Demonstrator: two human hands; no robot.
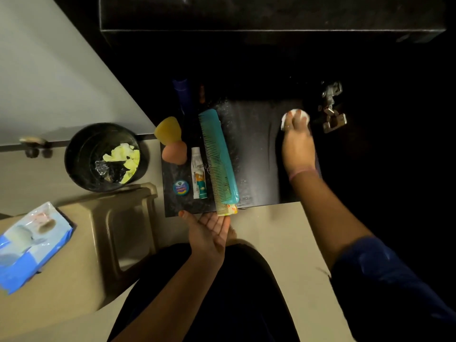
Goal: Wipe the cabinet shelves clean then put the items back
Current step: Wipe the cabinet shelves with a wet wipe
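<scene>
- Pressing a crumpled white wipe onto the dark, dusty shelf, the right hand grips it.
- Left hand lies open, palm up, at the shelf's near edge, just below the long teal plastic comb.

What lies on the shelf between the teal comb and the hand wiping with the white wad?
Only bare, dusty shelf separates the comb from the right hand, per the head view.
</scene>
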